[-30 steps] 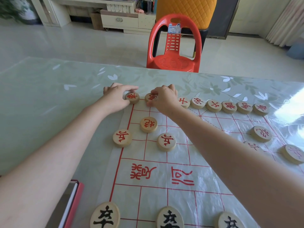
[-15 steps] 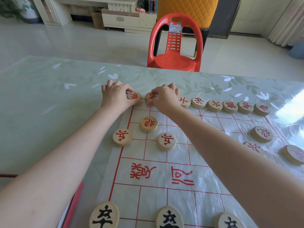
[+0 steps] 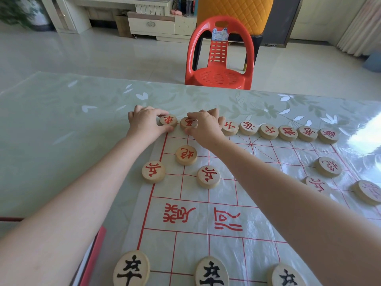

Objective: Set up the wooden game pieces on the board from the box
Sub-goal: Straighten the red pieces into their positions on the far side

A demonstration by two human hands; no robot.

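From the head camera, two bare arms reach across a pale green table [image 3: 61, 124] to the far edge of a thin board [image 3: 222, 205] with red lines.

The left hand [image 3: 145, 122] is at the far left corner of the board. Its thumb and fingers pinch the sides of a round wooden piece with a red mark [image 3: 168, 120]. That corner piece lies flat on the board.

The right hand [image 3: 205, 125] is just beside it. Its fingers curl around the next red piece [image 3: 188, 122] in the row and grip its edges. The two held pieces sit close together, almost touching.

More red pieces go on in a row to the right along the far edge [image 3: 288, 132]. Three red pieces [image 3: 186, 155] lie flat near the wrists, a little apart from each other. More red ones lie at the right side [image 3: 328, 167].

Three pieces with black marks [image 3: 211, 272] sit along the near edge of the board.

A red box edge [image 3: 93, 252] shows under the left arm. A red plastic chair [image 3: 219, 56] stands behind the table.
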